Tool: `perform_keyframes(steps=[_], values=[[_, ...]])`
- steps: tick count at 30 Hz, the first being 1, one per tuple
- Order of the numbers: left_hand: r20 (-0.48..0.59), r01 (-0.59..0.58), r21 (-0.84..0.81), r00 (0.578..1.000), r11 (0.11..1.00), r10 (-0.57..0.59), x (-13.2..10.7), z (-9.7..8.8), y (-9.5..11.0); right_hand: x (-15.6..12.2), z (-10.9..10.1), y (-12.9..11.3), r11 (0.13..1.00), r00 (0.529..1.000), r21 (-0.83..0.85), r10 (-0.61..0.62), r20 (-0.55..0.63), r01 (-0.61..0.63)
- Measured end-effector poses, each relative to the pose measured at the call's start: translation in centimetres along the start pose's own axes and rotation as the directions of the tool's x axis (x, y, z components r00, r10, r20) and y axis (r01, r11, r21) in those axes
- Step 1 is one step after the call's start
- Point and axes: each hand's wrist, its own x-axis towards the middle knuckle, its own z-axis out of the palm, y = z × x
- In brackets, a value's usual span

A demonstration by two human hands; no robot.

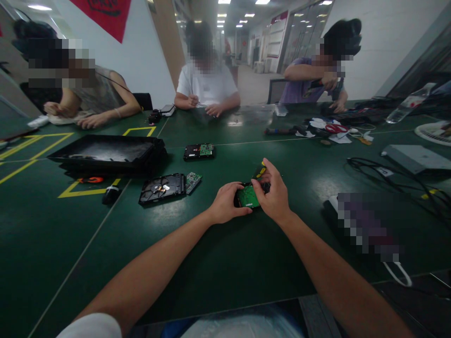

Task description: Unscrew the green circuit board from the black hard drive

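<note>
On the dark green table (197,263) lies a small hard drive (248,196) with its green circuit board facing up. My left hand (225,203) grips its left side with curled fingers. My right hand (273,190) is closed around a black and yellow screwdriver (260,171), whose handle sticks up above the fingers, with its tip hidden at the drive.
An opened hard drive (165,187) and another drive (199,150) lie to the left, next to a black tray (109,152). Cables (398,180), a grey box (416,157), a water bottle (408,104) and tools sit to the right. Three people sit across the table.
</note>
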Motion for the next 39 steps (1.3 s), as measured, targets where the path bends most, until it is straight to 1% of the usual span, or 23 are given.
perform_keyframes(steps=[9,15,21,28,34,39], values=[[-0.006,-0.004,-0.006,1.0,1.0,0.004,0.1,-0.1,0.1,0.0,0.1,0.0,1.0,1.0,0.001,0.008,-0.007,-0.008],[-0.005,0.004,-0.011,1.0,1.0,-0.004,0.1,0.0,0.1,-0.1,0.1,0.1,0.999,1.0,0.038,0.011,0.024,-0.012],[-0.009,0.002,-0.014,1.0,1.0,-0.002,0.0,0.0,0.0,-0.1,0.1,0.1,0.999,0.999,-0.035,-0.008,-0.035,0.007],[-0.008,0.001,-0.016,1.0,1.0,-0.001,0.0,0.0,0.0,0.0,-0.1,-0.2,0.998,0.999,-0.059,-0.029,-0.014,0.028],[0.003,0.008,-0.015,1.0,1.0,-0.008,0.1,-0.1,0.1,0.0,-0.1,-0.2,0.998,1.0,-0.061,-0.001,-0.022,0.0],[-0.002,0.012,-0.025,1.0,1.0,-0.012,0.1,-0.1,0.1,0.5,-0.7,-0.9,0.999,1.0,-0.044,0.0,0.012,0.001]])
